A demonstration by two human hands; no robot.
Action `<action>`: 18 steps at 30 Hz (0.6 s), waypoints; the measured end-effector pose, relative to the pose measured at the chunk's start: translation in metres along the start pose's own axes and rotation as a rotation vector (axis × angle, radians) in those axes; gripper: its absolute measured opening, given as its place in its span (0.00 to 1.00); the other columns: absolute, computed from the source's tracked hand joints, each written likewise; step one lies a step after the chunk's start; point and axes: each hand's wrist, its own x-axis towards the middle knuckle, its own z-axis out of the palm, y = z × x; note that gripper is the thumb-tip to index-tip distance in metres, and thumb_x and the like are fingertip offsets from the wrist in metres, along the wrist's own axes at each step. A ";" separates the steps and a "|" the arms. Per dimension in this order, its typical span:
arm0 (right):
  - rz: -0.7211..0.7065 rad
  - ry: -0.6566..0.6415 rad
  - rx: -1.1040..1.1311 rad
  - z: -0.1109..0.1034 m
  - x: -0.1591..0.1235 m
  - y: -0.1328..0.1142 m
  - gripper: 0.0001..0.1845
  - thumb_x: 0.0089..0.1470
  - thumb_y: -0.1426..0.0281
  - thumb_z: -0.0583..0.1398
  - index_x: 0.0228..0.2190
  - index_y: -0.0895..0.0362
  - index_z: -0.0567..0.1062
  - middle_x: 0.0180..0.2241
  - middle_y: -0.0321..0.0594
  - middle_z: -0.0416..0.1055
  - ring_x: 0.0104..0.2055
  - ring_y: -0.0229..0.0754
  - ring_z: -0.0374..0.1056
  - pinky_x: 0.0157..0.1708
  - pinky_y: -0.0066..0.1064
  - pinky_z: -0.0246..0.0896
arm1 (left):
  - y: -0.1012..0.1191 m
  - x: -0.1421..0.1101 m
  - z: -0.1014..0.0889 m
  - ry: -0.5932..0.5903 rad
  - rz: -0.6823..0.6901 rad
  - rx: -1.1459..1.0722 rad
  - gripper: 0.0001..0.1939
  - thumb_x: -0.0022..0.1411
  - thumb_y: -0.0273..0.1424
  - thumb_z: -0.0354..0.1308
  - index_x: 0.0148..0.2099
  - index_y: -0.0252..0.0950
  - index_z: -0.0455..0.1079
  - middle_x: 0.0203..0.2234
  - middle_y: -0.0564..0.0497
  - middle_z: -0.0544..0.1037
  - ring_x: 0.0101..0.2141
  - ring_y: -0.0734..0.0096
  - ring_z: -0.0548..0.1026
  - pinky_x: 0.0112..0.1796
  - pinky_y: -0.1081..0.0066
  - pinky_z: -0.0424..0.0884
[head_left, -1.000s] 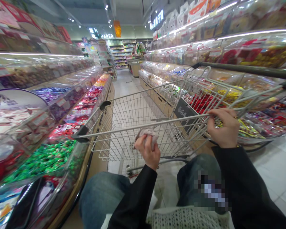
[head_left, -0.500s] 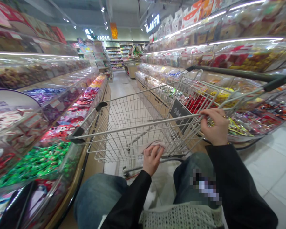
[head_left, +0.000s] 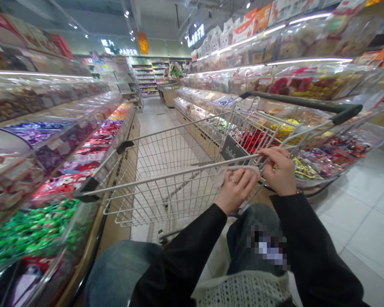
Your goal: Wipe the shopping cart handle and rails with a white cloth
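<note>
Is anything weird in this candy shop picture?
Yes, one thing: a cloth is squeezed against the cart's metal bar by the left hand, next to the right hand. It looks odd because people usually just push a cart, without a cloth.

There is one left hand [head_left: 236, 190], one right hand [head_left: 280, 172], one shopping cart [head_left: 166, 170], and one cloth [head_left: 243, 169]. The cart has one black sign [head_left: 232, 150]. There are two long rows of candy bins [head_left: 60, 147].
</note>
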 end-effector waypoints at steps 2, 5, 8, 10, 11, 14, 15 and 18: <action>0.004 0.001 0.008 -0.002 0.000 -0.001 0.27 0.48 0.83 0.54 0.43 0.52 0.83 0.41 0.41 0.84 0.49 0.50 0.76 0.56 0.46 0.72 | 0.008 0.006 0.005 -0.026 0.025 -0.008 0.20 0.75 0.31 0.56 0.66 0.40 0.73 0.64 0.40 0.76 0.60 0.56 0.73 0.50 0.57 0.72; 0.013 0.006 0.017 -0.002 0.001 -0.004 0.27 0.49 0.83 0.54 0.43 0.52 0.83 0.41 0.41 0.84 0.49 0.50 0.76 0.57 0.46 0.72 | 0.019 -0.008 0.016 -0.095 -0.006 -0.033 0.21 0.74 0.31 0.57 0.66 0.39 0.73 0.63 0.38 0.76 0.59 0.54 0.74 0.48 0.58 0.73; 0.011 0.014 0.031 -0.001 0.002 -0.007 0.26 0.50 0.84 0.54 0.42 0.52 0.83 0.41 0.40 0.84 0.48 0.50 0.76 0.57 0.47 0.72 | 0.026 -0.042 0.026 -0.147 -0.050 -0.057 0.20 0.74 0.30 0.57 0.65 0.39 0.74 0.62 0.39 0.77 0.56 0.56 0.76 0.47 0.58 0.74; 0.007 0.016 0.033 -0.001 0.002 -0.009 0.26 0.50 0.84 0.54 0.43 0.52 0.83 0.41 0.40 0.84 0.48 0.50 0.76 0.57 0.47 0.72 | 0.027 -0.071 0.031 -0.182 -0.086 -0.072 0.20 0.74 0.29 0.56 0.65 0.40 0.74 0.61 0.40 0.78 0.56 0.57 0.75 0.48 0.58 0.74; 0.009 0.014 0.029 0.000 0.002 -0.009 0.26 0.50 0.84 0.54 0.43 0.51 0.83 0.41 0.40 0.84 0.48 0.50 0.76 0.57 0.47 0.72 | 0.027 -0.086 0.032 -0.213 -0.101 -0.074 0.20 0.74 0.29 0.56 0.65 0.41 0.74 0.61 0.41 0.78 0.56 0.57 0.75 0.49 0.58 0.74; 0.019 0.009 0.017 0.000 0.001 -0.009 0.27 0.49 0.84 0.55 0.43 0.51 0.83 0.41 0.40 0.84 0.49 0.50 0.76 0.57 0.47 0.72 | 0.022 -0.134 0.031 -0.323 -0.123 -0.059 0.20 0.73 0.29 0.59 0.63 0.44 0.75 0.58 0.43 0.79 0.56 0.58 0.75 0.48 0.60 0.74; 0.020 0.006 0.014 0.000 0.001 -0.010 0.27 0.48 0.84 0.55 0.43 0.51 0.83 0.41 0.40 0.84 0.49 0.51 0.76 0.57 0.47 0.72 | 0.020 -0.149 0.030 -0.345 -0.123 -0.051 0.19 0.72 0.28 0.60 0.62 0.44 0.76 0.57 0.44 0.80 0.55 0.59 0.76 0.46 0.62 0.74; 0.023 -0.010 0.006 -0.001 0.000 -0.010 0.27 0.47 0.83 0.55 0.43 0.51 0.83 0.42 0.40 0.85 0.49 0.51 0.76 0.58 0.47 0.72 | 0.013 -0.187 0.027 -0.352 -0.106 -0.041 0.18 0.68 0.27 0.63 0.59 0.45 0.78 0.53 0.45 0.82 0.52 0.60 0.77 0.43 0.64 0.73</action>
